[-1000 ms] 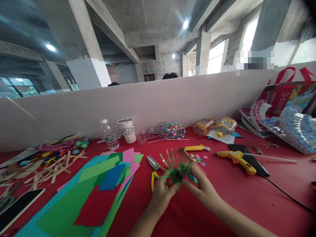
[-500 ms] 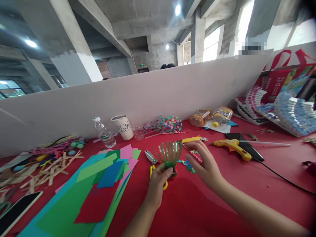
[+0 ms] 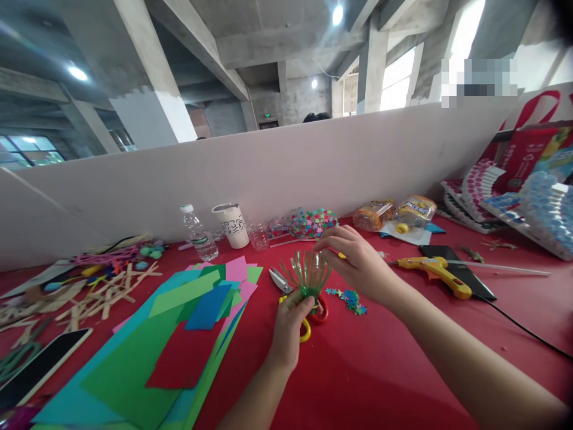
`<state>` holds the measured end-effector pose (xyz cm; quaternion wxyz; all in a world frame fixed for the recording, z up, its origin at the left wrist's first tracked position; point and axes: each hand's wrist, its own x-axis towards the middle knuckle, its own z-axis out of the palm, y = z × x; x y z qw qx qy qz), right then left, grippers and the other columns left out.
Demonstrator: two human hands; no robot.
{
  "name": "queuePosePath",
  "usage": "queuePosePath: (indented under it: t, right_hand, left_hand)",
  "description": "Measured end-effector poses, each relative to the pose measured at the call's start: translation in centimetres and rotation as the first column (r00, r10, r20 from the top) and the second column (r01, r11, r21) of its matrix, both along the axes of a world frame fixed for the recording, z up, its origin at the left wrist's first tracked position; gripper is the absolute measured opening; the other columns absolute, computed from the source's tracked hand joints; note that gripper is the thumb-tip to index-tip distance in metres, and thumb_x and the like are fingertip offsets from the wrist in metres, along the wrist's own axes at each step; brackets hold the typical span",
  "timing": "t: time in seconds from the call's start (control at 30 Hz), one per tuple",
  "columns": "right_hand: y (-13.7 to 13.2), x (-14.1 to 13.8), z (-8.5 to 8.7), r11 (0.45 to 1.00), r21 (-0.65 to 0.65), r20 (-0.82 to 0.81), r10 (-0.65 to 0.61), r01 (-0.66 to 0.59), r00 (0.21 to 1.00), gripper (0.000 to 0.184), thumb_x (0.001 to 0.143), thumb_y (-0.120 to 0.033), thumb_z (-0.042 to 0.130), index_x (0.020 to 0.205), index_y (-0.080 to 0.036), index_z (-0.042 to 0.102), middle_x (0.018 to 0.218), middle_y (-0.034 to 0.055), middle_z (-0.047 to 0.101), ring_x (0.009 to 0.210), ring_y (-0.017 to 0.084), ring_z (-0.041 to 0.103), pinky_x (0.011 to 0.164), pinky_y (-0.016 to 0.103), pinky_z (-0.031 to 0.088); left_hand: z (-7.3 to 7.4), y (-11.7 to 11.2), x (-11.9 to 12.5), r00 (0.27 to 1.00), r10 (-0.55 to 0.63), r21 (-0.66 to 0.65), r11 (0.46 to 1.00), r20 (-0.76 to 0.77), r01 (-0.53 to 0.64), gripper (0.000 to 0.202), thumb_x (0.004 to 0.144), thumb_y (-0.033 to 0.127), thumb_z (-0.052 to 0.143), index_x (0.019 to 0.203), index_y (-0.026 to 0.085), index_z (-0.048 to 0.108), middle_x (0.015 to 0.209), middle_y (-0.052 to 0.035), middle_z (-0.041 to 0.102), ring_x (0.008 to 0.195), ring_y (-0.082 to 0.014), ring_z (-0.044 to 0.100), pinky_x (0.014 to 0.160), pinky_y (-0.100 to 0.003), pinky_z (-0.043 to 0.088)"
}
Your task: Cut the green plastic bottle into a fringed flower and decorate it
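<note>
My left hand (image 3: pixel 290 325) is closed around the base of a green plastic bottle piece (image 3: pixel 308 275), cut into upright strips that fan outward at the top. My right hand (image 3: pixel 353 257) reaches over from the right, its bent fingers pinching the upper end of a strip; the exact contact is partly hidden. Scissors (image 3: pixel 280 280) with yellow and red handles lie on the table behind my left hand. Just right of the bottle piece are small blue and green star sequins (image 3: pixel 353 300). A yellow tool, mostly covered by my right hand, shows only in small part.
Coloured paper sheets (image 3: pixel 120 358) spread at left, beside wooden sticks (image 3: pixel 111 292) and a phone (image 3: pixel 42 364). A water bottle (image 3: pixel 198 233), a cup (image 3: pixel 231 226) and star sequins in clear plastic (image 3: pixel 316 222) stand along the partition. At right, a yellow glue gun (image 3: pixel 436 272) trails a cable.
My right hand has moved left and inward, its fingers now at the strip tops instead of apart from them. The view has shifted slightly left; my left hand keeps its hold.
</note>
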<state>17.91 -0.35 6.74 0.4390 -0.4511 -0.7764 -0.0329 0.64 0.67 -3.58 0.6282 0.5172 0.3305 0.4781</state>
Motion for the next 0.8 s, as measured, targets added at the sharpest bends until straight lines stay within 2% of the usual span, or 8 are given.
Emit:
queuePosePath:
  t: [0.17,0.33,0.47,0.6,0.7,0.8]
  right_hand:
    - [-0.5,0.4,-0.4,0.999,0.034,0.089,-0.028,0.025,0.996,0.022,0.089,-0.01,0.046,0.097,-0.02,0.064,0.098,0.0076,0.062,0.091,0.021,0.052,0.08,0.035,0.046]
    - [-0.7,0.6,-0.1,0.996,0.067,0.215,-0.067,0.054,0.974,0.021,0.087,-0.012,0.047,0.092,-0.016,0.067,0.109,0.0145,0.06,0.099,0.028,0.048,0.086,0.046,0.041]
    - [-0.9,0.7,0.2,0.998,0.05,0.236,-0.045,0.034,0.971,0.022,0.086,-0.011,0.047,0.091,-0.016,0.067,0.11,0.015,0.061,0.103,0.03,0.047,0.088,0.05,0.038]
    - [-1.1,0.6,0.3,0.999,-0.03,0.133,0.04,-0.036,0.99,0.016,0.087,-0.014,0.049,0.091,-0.017,0.064,0.101,0.0099,0.063,0.095,0.023,0.052,0.085,0.041,0.045]
    - [-1.0,0.2,-0.3,0.982,-0.147,0.041,0.125,-0.118,0.991,0.009,0.089,-0.016,0.052,0.091,-0.019,0.06,0.087,0.0021,0.065,0.08,0.013,0.059,0.071,0.026,0.051]
    - [-0.5,-0.5,-1.5,0.961,-0.23,0.0,0.157,-0.153,0.988,0.006,0.089,-0.016,0.055,0.086,-0.02,0.059,0.075,-0.0029,0.063,0.066,0.009,0.06,0.058,0.018,0.049]
  left_hand:
    - [-0.1,0.2,0.0,0.999,0.001,0.023,1.0,-0.033,0.0,0.014,0.081,0.031,0.063,0.086,0.019,0.067,0.078,0.0006,0.062,0.075,-0.0131,0.054,0.075,-0.025,0.041]
    - [-0.3,0.5,-0.1,0.996,0.023,0.022,1.0,-0.081,-0.021,0.015,0.082,0.034,0.063,0.085,0.019,0.066,0.073,0.0018,0.063,0.074,-0.0125,0.056,0.074,-0.024,0.041]
    - [-0.6,0.7,-0.1,0.995,0.041,0.025,0.999,-0.09,-0.039,0.015,0.082,0.034,0.063,0.085,0.019,0.066,0.074,0.0019,0.063,0.074,-0.0127,0.057,0.074,-0.024,0.042]
    - [-0.7,0.9,-0.2,0.995,0.056,-0.005,0.998,-0.081,-0.056,0.015,0.082,0.034,0.064,0.083,0.019,0.065,0.073,0.0017,0.063,0.074,-0.0128,0.056,0.074,-0.025,0.042]
    - [-0.6,1.0,-0.1,0.996,0.066,-0.005,0.998,-0.063,-0.066,0.016,0.081,0.034,0.064,0.083,0.019,0.065,0.074,0.0015,0.063,0.075,-0.0125,0.056,0.075,-0.024,0.042]
    - [-0.3,0.9,-0.1,0.996,0.078,-0.004,0.997,-0.052,-0.078,0.017,0.079,0.034,0.066,0.084,0.018,0.066,0.073,0.001,0.063,0.074,-0.0124,0.057,0.074,-0.024,0.042]
